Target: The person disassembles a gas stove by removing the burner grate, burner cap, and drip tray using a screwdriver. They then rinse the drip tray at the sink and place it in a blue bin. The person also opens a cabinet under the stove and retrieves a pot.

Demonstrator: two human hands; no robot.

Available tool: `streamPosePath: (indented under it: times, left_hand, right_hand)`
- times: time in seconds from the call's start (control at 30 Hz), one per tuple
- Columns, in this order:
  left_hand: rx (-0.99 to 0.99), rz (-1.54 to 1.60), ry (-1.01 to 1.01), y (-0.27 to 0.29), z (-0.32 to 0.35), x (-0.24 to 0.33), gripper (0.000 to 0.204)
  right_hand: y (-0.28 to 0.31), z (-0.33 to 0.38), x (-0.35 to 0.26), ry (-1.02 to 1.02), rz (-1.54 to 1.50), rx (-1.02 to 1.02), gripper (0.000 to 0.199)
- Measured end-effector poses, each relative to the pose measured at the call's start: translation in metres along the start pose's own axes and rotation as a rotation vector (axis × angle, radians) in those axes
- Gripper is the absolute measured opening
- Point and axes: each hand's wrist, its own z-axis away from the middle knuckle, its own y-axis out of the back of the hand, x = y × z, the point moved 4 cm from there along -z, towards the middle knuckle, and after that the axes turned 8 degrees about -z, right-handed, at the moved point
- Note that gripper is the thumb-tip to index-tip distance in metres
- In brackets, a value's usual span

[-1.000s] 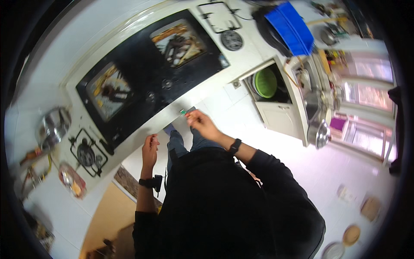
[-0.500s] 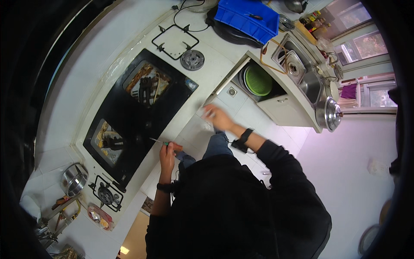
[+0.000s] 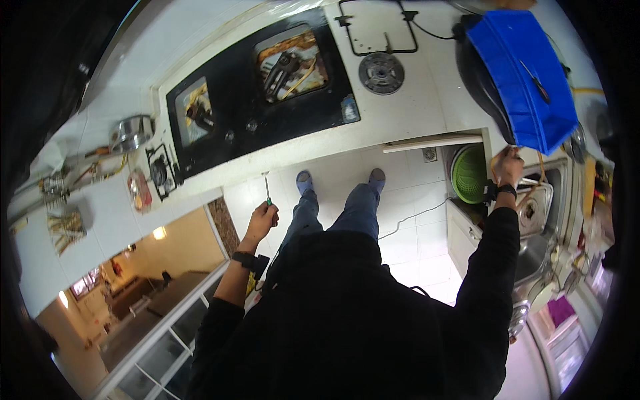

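My left hand (image 3: 263, 219) is closed around a screwdriver (image 3: 268, 192) with a green collar, its shaft pointing toward the counter edge. My right hand (image 3: 509, 170) reaches to the near end of a blue plastic bin (image 3: 520, 73), which rests on a black pan (image 3: 475, 87) on the counter. Its fingers are curled at the bin's lower corner; what they hold is hidden. A slim dark tool (image 3: 536, 83) lies in the bin. Ahead, the black gas stove top (image 3: 233, 87) has its burner openings uncovered, with grimy metal parts showing inside.
A pan support (image 3: 343, 21) and a round burner part (image 3: 381, 73) lie right of the stove. Below the counter, an open cabinet holds a green basket (image 3: 470, 177); its door (image 3: 465, 230) sticks out. A sink (image 3: 533, 257) is at the right. A cable (image 3: 421, 215) crosses the floor.
My view has turned to the right. My right hand has moved from in front of my body to the blue bin. The screwdriver, still in my left hand, has moved away from the stove.
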Motion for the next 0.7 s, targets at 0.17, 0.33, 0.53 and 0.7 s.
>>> streamPosePath:
  times: [0.17, 0.33, 0.53, 0.7]
  left_hand:
    - [0.080, -0.029, 0.060, -0.010, 0.017, 0.012, 0.034]
    - [0.149, -0.119, 0.044, -0.008, 0.011, 0.009, 0.043]
    - [0.212, -0.015, 0.020, 0.020, -0.022, -0.019, 0.046]
    - [0.244, -0.153, -0.041, 0.062, -0.061, -0.046, 0.044]
  right_hand:
    - [-0.003, -0.025, 0.022, -0.194, -0.198, 0.099, 0.057]
    - [0.005, 0.015, 0.089, -0.270, -0.292, 0.144, 0.061]
    - [-0.012, 0.237, 0.001, 0.116, -0.886, -0.111, 0.028]
    - [-0.075, 0.412, -0.187, 0.128, -0.762, -0.877, 0.026]
